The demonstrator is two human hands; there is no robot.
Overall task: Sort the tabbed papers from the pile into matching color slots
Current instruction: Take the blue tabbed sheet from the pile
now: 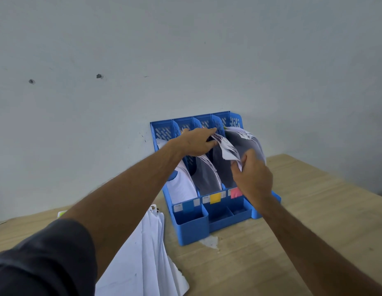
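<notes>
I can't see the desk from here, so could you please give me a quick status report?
Left hand pressing papers back in the blue organizer. Right hand pinching a printed sheet over the pink-tab slot. Pile waiting; nothing blocking.

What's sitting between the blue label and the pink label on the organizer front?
The yellow label on the middle slot of the blue organizer, head view.

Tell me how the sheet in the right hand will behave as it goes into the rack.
Probably floppy: the sheet curls over above the right hand, which pinches its lower edge. Likely light, since a pinch carries it. It may buckle against papers already in the rack, where the left hand reaches in.
</notes>
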